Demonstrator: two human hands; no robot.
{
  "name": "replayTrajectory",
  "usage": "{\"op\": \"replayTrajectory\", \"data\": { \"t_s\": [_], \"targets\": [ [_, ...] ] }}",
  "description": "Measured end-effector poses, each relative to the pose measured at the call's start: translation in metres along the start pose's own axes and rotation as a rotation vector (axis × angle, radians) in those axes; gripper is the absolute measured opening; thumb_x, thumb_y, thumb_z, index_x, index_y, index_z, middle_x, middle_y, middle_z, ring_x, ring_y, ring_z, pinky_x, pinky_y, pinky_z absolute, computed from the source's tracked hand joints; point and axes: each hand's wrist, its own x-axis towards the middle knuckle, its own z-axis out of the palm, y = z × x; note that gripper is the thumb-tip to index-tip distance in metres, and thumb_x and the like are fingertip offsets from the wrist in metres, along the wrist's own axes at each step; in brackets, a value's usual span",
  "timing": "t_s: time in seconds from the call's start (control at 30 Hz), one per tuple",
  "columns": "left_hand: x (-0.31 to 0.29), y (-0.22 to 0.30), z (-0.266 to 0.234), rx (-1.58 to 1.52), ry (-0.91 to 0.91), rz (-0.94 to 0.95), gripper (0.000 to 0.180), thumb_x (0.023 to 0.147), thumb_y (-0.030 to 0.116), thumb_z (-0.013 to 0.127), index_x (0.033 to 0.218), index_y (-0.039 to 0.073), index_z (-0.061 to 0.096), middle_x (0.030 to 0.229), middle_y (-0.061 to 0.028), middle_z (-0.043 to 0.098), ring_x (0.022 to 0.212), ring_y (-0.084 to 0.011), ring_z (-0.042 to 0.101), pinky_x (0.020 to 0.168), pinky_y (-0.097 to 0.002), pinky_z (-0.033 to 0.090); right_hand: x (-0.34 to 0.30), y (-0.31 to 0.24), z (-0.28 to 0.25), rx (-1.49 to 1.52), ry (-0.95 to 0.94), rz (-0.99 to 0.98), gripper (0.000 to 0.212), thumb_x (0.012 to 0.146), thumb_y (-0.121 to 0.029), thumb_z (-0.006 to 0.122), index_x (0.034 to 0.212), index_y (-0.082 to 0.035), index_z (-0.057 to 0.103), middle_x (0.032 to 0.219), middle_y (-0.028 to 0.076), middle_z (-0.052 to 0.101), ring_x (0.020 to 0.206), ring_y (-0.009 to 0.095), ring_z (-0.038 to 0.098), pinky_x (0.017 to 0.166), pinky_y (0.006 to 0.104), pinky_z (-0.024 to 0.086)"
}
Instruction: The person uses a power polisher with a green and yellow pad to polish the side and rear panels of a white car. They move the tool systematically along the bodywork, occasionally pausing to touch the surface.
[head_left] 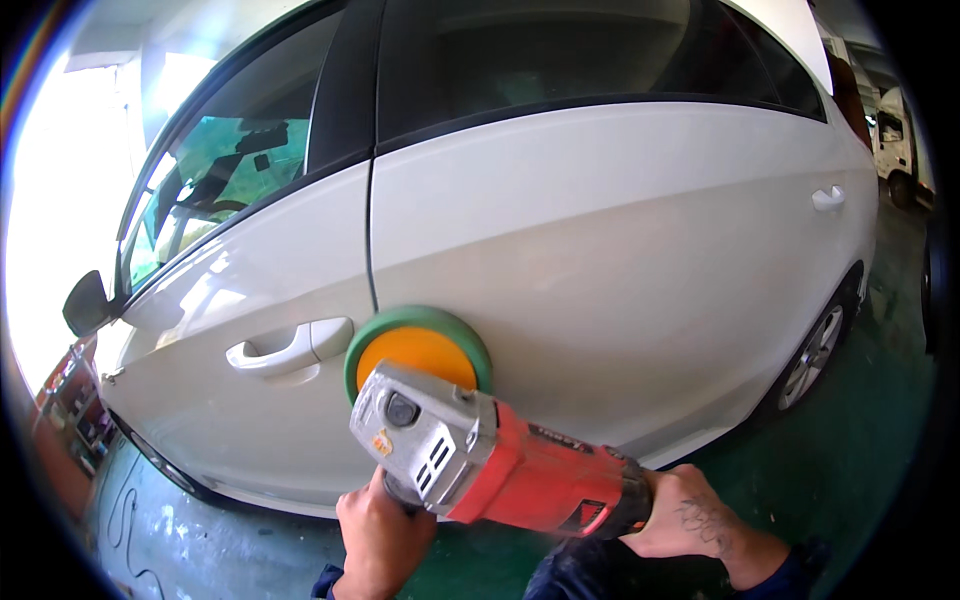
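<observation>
A red and silver car polisher is held in both hands in front of a white car. Its round pad, orange backing with a green rim, sits against the car's side at the gap between the front door and the rear door. My left hand is closed round the dark side handle below the metal head. My right hand wraps the black rear end of the tool; its fingertips are partly hidden. Just left of the pad is the white front door handle.
A side mirror juts out at the far left. The rear wheel stands at the right on a green floor. A thin dark cable lies on the floor at lower left, near cluttered shelves. A white truck is behind.
</observation>
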Motion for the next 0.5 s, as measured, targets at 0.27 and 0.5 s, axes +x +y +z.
{"op": "replayTrajectory", "data": {
  "t_s": [0.27, 0.5],
  "targets": [
    [0.019, 0.008, 0.007, -0.065, 0.028, 0.025, 0.024, 0.068, 0.008, 0.069, 0.089, 0.001, 0.062, 0.067, -0.0209, 0.064, 0.064, -0.0432, 0.063, 0.060, -0.0485, 0.051, 0.008, -0.012, -0.022, 0.008, 0.081, -0.062, 0.041, 0.069, -0.020, 0.081, 0.105, -0.005, 0.070, 0.088, 0.017, 0.072, 0.085, 0.037, 0.070, 0.076, 0.0374, 0.058],
    [-0.047, 0.011, 0.010, -0.176, -0.170, -0.164, 0.039, 0.076, 0.024, 0.077, 0.107, 0.003, 0.066, 0.083, -0.0238, 0.069, 0.078, -0.0438, 0.068, 0.069, -0.0504, 0.052, -0.015, 0.011, -0.001, -0.001, -0.028, 0.089, 0.039, 0.066, -0.021, 0.080, 0.099, -0.004, 0.070, 0.080, 0.018, 0.071, 0.080, 0.038, 0.070, 0.074, 0.0393, 0.058]
  ]
}}
